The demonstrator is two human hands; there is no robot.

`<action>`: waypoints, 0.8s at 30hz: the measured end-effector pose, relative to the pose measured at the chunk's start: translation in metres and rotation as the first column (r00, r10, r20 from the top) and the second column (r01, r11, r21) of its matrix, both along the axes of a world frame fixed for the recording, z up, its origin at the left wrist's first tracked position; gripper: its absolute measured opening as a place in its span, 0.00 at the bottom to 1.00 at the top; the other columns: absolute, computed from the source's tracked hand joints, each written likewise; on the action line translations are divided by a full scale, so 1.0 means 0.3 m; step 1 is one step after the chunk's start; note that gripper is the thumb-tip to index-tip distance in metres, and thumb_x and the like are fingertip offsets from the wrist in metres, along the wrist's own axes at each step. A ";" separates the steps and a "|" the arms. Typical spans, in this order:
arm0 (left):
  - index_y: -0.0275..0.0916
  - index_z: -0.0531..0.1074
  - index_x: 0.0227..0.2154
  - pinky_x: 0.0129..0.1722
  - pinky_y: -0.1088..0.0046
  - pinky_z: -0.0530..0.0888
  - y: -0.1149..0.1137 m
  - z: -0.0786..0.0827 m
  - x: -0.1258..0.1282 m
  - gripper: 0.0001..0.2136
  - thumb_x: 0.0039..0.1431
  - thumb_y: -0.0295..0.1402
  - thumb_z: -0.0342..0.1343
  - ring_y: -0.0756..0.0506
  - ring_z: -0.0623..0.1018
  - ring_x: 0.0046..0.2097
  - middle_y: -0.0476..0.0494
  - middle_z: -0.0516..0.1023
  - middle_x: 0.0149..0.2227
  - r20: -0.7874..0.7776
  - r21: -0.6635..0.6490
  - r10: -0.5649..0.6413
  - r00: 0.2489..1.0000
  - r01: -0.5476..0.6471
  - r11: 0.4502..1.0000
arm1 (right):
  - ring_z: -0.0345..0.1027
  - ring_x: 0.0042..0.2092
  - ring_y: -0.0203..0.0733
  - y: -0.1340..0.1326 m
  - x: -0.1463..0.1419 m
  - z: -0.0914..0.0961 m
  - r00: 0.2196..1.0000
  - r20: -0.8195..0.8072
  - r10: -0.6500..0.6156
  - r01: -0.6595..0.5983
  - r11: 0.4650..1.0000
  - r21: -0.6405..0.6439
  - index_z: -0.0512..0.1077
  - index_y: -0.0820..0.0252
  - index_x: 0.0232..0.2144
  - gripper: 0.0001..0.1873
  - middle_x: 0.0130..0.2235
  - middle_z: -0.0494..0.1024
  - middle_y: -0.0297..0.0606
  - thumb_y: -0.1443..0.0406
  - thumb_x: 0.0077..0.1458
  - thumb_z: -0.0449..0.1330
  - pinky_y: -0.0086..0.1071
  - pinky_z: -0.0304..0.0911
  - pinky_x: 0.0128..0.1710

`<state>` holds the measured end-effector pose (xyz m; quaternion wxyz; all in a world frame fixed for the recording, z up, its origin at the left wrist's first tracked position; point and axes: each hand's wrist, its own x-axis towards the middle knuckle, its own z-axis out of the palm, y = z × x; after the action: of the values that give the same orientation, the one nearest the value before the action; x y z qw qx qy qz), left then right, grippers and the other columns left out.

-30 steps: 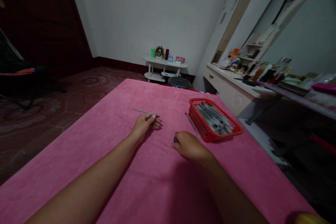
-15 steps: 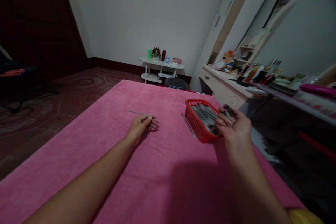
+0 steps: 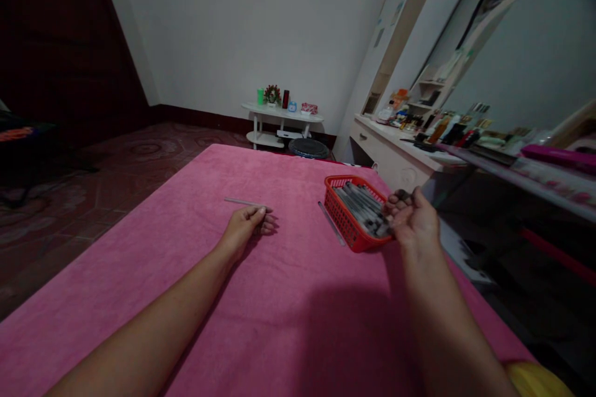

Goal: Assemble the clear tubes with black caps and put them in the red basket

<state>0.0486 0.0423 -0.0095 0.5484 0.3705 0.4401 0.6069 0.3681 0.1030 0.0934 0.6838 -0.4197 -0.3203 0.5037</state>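
My left hand (image 3: 246, 225) rests on the pink cloth with its fingers closed around a slim grey pen (image 3: 239, 201), which sticks out to the left. To the right stands a red plastic basket (image 3: 347, 226) full of pens (image 3: 358, 201), grey with dark ends. My right hand (image 3: 412, 217) is over the basket's right edge, palm up, with the fingers loosely curled and the thumb apart. No pen shows clearly in it, though its fingertips are dark and blurred. A single pen (image 3: 331, 224) lies on the cloth along the basket's left side.
The pink cloth (image 3: 251, 322) covers the surface before me. At the right is a white dresser (image 3: 395, 149) crowded with bottles (image 3: 447, 130), under a mirror. A small white stand (image 3: 279, 111) with a flowerpot (image 3: 272, 95) is by the far wall, near a dark round stool (image 3: 308, 147).
The grey pen seen in my right hand has left it, and grey pens show at the basket's near right end. My left hand keeps its pen. The view has shifted slightly.
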 end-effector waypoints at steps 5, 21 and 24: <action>0.30 0.72 0.35 0.31 0.70 0.76 -0.001 0.004 0.003 0.11 0.55 0.34 0.57 0.47 0.79 0.27 0.36 0.80 0.30 0.010 0.005 0.004 1.000 -0.004 1.000 | 0.62 0.19 0.30 -0.029 -0.070 0.014 0.990 0.105 -0.094 0.096 0.995 -0.021 0.68 0.64 0.23 0.24 0.20 0.70 0.34 0.53 0.62 0.48 0.22 0.57 0.19; 0.39 0.77 0.39 0.49 0.62 0.67 0.038 -0.001 -0.169 0.12 0.58 0.33 0.50 0.39 0.73 0.47 0.38 0.78 0.42 -0.857 0.447 0.459 0.234 -0.104 0.888 | 0.72 0.37 0.45 -0.146 -0.308 -0.083 0.071 0.997 0.015 -0.386 0.922 0.014 0.77 0.60 0.32 0.07 0.35 0.78 0.42 0.66 0.50 0.60 0.33 0.62 0.35; 0.39 0.76 0.44 0.52 0.61 0.65 0.048 -0.014 -0.187 0.15 0.59 0.30 0.48 0.39 0.71 0.51 0.37 0.76 0.48 -0.891 0.428 0.436 0.124 -0.085 0.900 | 0.72 0.43 0.48 -0.149 -0.312 -0.108 0.016 0.996 0.083 -0.403 0.913 -0.070 0.76 0.63 0.40 0.12 0.41 0.78 0.47 0.67 0.52 0.59 0.36 0.62 0.43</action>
<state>-0.0074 0.0567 -0.0139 -0.0349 0.6578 0.6560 0.3684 0.2745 0.0583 0.0608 0.2250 -0.5017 -0.8218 0.1494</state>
